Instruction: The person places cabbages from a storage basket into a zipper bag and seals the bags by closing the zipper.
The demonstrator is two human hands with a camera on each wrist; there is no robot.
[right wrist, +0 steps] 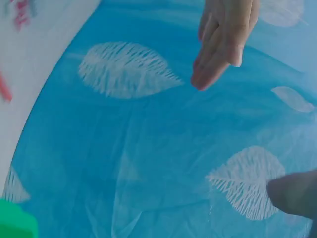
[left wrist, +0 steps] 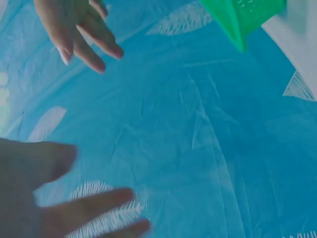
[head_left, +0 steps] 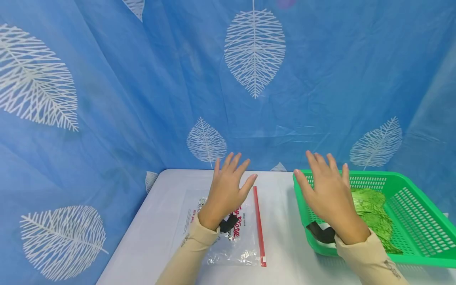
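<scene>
Both hands are raised with fingers spread and nothing in them. In the head view my left hand [head_left: 225,192] is over a clear zip bag [head_left: 246,249] with a red slider strip [head_left: 260,225] along its right edge and red and black print. My right hand [head_left: 329,194] hovers at the left side of a green plastic basket [head_left: 420,221]. Leafy green lettuce [head_left: 374,217] lies in that basket, partly hidden behind the right hand and wrist. Each wrist view shows the opposite hand too, against the blue cloth.
A white table [head_left: 142,245] carries the bag on the left and the basket on the right. Behind it and along the left hangs a blue curtain [head_left: 171,79] with white leaf prints. Black straps [head_left: 322,232] circle the wrists.
</scene>
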